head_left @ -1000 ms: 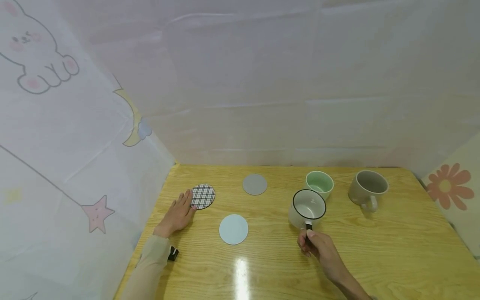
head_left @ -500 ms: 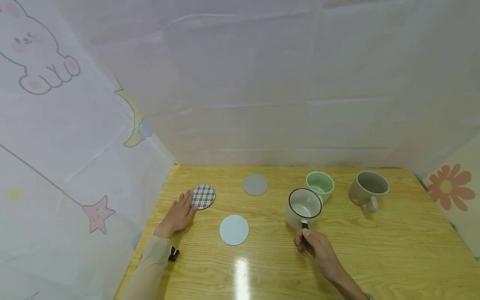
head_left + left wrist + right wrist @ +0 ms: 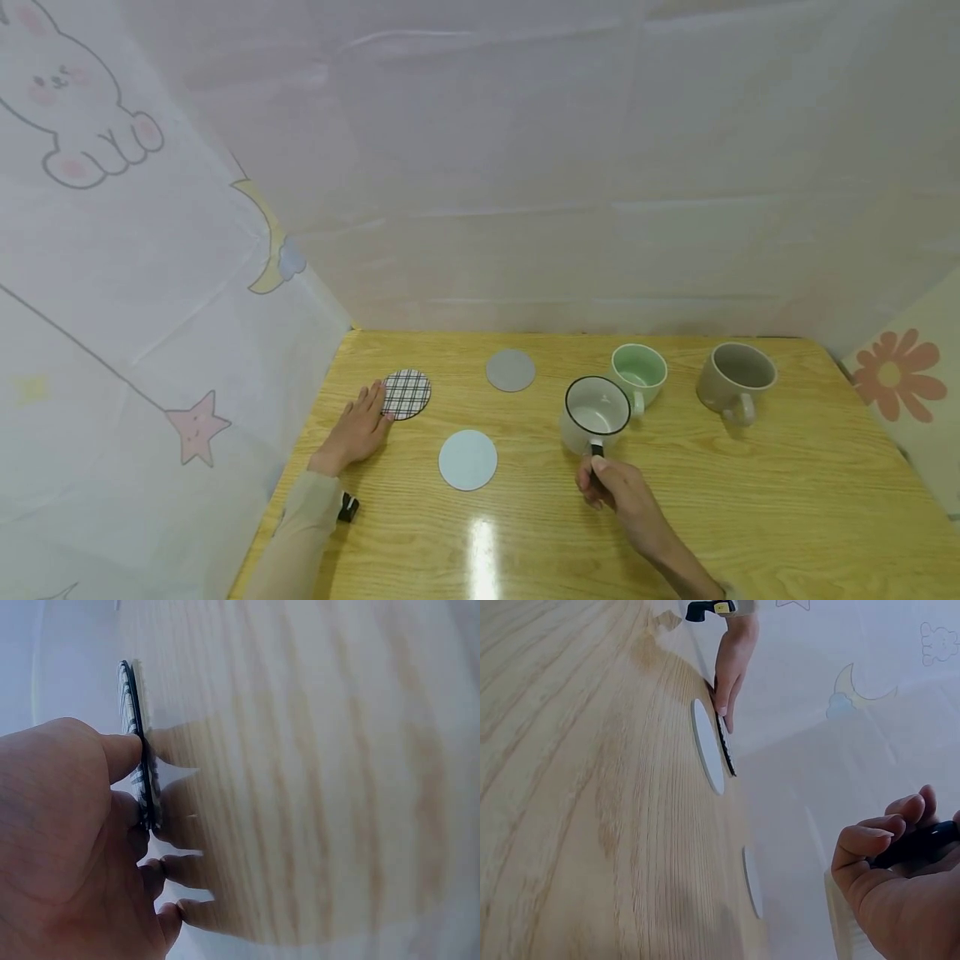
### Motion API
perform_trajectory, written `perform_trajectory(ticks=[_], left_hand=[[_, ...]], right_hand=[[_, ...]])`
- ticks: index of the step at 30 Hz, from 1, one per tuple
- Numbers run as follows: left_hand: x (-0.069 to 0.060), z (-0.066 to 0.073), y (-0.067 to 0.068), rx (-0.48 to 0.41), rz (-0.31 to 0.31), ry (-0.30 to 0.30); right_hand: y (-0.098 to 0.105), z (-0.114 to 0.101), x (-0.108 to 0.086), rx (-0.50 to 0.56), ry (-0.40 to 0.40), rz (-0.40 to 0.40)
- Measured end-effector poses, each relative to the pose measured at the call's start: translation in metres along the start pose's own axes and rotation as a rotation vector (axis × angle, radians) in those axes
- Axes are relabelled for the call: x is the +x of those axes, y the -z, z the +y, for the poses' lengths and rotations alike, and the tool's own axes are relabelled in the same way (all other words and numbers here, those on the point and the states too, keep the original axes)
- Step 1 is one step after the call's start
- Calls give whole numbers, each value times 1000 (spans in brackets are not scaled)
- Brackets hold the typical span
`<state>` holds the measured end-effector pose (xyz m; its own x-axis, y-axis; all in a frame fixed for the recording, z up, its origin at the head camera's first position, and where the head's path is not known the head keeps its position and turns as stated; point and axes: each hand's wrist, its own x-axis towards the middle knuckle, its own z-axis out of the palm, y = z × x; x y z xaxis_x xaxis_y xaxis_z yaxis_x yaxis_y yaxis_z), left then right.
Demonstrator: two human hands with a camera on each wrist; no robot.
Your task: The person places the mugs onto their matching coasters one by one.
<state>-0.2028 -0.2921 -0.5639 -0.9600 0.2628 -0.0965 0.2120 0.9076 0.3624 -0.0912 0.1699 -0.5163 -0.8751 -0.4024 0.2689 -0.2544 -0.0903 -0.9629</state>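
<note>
My right hand point(image 3: 618, 498) grips the black handle point(image 3: 915, 844) of a white mug point(image 3: 595, 417) with a dark rim. In the head view the mug is just in front and left of a green cup point(image 3: 638, 372); whether its base touches the table cannot be told. My left hand point(image 3: 356, 427) lies at the left edge of a round plaid coaster point(image 3: 407, 394), fingers mostly straight. In the left wrist view the thumb point(image 3: 120, 756) touches that coaster's edge, with the other fingertips close to the wood.
A plain grey coaster point(image 3: 511, 370) lies at the back, and a pale blue coaster point(image 3: 468, 460) is nearer the front. A grey-beige mug point(image 3: 735, 382) stands at the back right. Printed sheets point(image 3: 480, 167) hang behind and left of the wooden table point(image 3: 750, 517).
The right hand has moved the white mug left, uncovering the green cup's handle. The left hand and the coasters stay put.
</note>
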Motion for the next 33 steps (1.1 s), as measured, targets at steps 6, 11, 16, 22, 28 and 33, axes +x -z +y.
perform_trajectory(ticks=[6, 11, 16, 22, 28, 33], left_hand=[[1, -8, -4, -29, -4, -13], [5, -17, -11, -20, 3, -21], [5, -19, -13, -27, 13, -22], [4, -15, -9, -35, 3, -17], [3, -12, -6, -47, -3, -18], [5, -15, -9, -39, 3, -20]], right_hand=[[-5, 0, 3, -7, -16, 15], [-8, 1, 6, -17, -20, 8], [-11, 1, 10, -22, -49, 14], [-15, 2, 16, -3, -44, -9], [-19, 4, 19, 14, -20, -30], [-21, 4, 19, 11, -26, -33]])
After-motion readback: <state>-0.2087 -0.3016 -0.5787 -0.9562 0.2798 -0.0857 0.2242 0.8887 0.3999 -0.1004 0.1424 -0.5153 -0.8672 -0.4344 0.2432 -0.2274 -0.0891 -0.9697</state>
